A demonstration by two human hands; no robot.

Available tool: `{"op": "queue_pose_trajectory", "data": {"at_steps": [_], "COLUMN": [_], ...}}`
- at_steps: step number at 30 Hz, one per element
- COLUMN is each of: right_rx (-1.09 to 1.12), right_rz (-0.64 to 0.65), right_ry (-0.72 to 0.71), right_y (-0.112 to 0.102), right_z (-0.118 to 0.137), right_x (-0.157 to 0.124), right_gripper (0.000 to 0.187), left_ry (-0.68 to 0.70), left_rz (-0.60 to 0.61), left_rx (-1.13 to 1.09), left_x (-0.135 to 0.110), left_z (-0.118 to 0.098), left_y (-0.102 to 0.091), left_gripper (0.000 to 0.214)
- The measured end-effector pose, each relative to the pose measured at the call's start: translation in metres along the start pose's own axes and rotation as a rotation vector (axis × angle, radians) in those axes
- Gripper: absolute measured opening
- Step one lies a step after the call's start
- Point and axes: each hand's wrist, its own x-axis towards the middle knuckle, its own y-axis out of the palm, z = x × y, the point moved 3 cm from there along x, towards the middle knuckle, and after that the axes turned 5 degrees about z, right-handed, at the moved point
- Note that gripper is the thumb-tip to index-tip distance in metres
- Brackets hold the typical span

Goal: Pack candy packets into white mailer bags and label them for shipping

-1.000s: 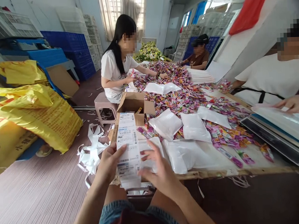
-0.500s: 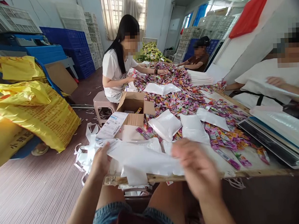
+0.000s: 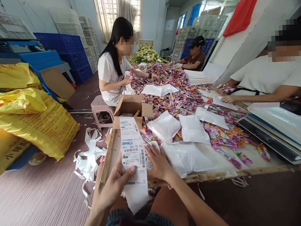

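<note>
My left hand (image 3: 115, 185) grips the lower part of a long white shipping label strip (image 3: 132, 150), thumb across its printed face near a barcode. The strip hangs over the near table edge and its blank tail falls toward my lap. My right hand (image 3: 158, 160) rests fingers-down on the label's right edge and on a white plastic mailer bag (image 3: 186, 158) lying beside it. An open cardboard box (image 3: 130, 105) stands just beyond the label's top end.
Filled white bags (image 3: 167, 125) and many colourful candy sachets (image 3: 187, 98) cover the wooden table (image 3: 241, 172). Three other people sit around it. A scale (image 3: 270, 138) stands at right. Yellow sacks (image 3: 34, 123) and white paper scraps (image 3: 89, 158) lie on the floor at left.
Half a second ago I was pulling a white bag across the table edge with both hands. Now the bag lies flat and both hands are back on the label strip, held upright.
</note>
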Motion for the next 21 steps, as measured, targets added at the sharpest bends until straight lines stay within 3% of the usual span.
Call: {"op": "queue_pose_trajectory", "data": {"at_steps": [3,6,8,11,14,17,19,21], "right_rx": [0.344,0.625,0.565,0.380,0.268,0.362,0.571,0.704], "right_rz": [-0.132,-0.222,-0.280,-0.387,-0.363,-0.382,-0.556,-0.779], "right_ry": [0.039,-0.037,-0.113,-0.195,-0.274,-0.233,-0.185,-0.095], "right_y": [-0.032,-0.060,-0.068,-0.066,-0.071,-0.109,-0.145,-0.166], "right_z": [0.008,0.030,0.044,0.058,0.068,0.062,0.038,-0.002], "right_x": [-0.012,-0.032,-0.044,-0.055,-0.063,-0.075,-0.082,-0.081], "right_gripper": [0.071,0.048,0.031,0.024,0.018,0.015,0.016,0.017], "left_ry": [0.004,-0.010,-0.065,-0.207,-0.345,-0.288,-0.165,-0.101], "left_rz": [0.071,0.135,0.148,0.082,-0.110,-0.405,-0.570,-0.638], "left_rx": [0.122,0.305,0.273,-0.089,-0.373,-0.432,-0.416,-0.400], "left_x": [0.002,0.002,0.002,0.005,0.016,0.031,0.039,0.042], "left_z": [0.008,0.017,0.021,0.022,0.025,0.031,0.034,0.036], "left_y": [0.008,0.012,0.016,0.027,0.035,0.022,0.004,-0.009], "left_gripper": [0.031,0.017,0.015,0.032,0.038,0.032,0.033,0.035]}}
